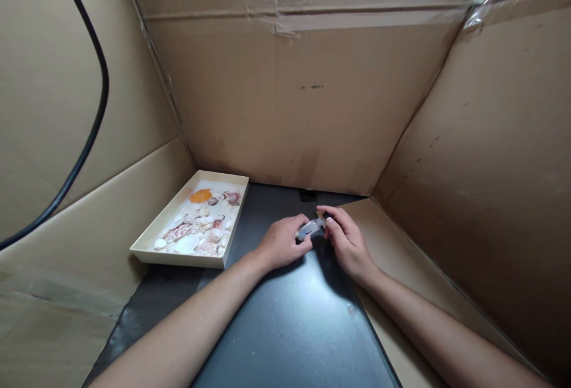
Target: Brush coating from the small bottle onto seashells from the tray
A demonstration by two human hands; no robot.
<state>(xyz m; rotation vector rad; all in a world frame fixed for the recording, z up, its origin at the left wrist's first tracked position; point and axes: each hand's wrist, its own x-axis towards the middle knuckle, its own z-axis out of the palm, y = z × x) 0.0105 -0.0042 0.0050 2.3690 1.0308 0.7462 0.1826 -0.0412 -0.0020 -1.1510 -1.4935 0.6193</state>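
A small clear bottle (308, 230) lies tilted between my two hands, above the dark table. My left hand (284, 241) is closed round its lower end, thumb and fingers on either side. At the bottle's narrow upper end, my right hand (348, 241) has its thumb and fingers pinched together; what they hold, if anything, is too small to make out.
To the left on the dark table (285, 322) stands a shallow cream tray (178, 259) with shells and an orange piece (200, 196). Cardboard walls (285, 108) rise on the left, back and right. A black cable (100, 102) hangs at the upper left.
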